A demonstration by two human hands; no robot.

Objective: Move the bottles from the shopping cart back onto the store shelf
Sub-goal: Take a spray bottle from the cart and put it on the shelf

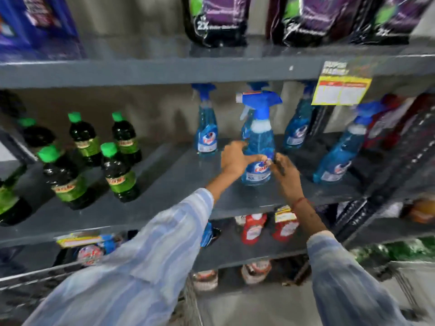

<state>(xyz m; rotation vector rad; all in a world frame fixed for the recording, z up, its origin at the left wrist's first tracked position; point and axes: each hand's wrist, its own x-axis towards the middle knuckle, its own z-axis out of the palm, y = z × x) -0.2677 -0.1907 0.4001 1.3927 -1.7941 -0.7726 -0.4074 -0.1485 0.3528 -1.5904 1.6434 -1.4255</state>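
A blue spray bottle (260, 140) with a blue trigger head stands upright on the grey middle shelf (183, 184). My left hand (235, 160) wraps its lower body from the left, thumb across the label. My right hand (286, 177) touches the bottle's lower right side with its fingers bent. Other blue spray bottles stand on the same shelf: one to the left (207, 132), one behind right (297, 128), one tilted far right (339, 156). The wire shopping cart (30, 285) shows at the bottom left, its contents hidden by my sleeves.
Several dark bottles with green caps (117, 170) fill the shelf's left part. Black and purple pouches (219, 20) sit on the shelf above. A yellow price tag (341, 90) hangs from that shelf's edge. Red bottles (254, 228) stand on the shelf below.
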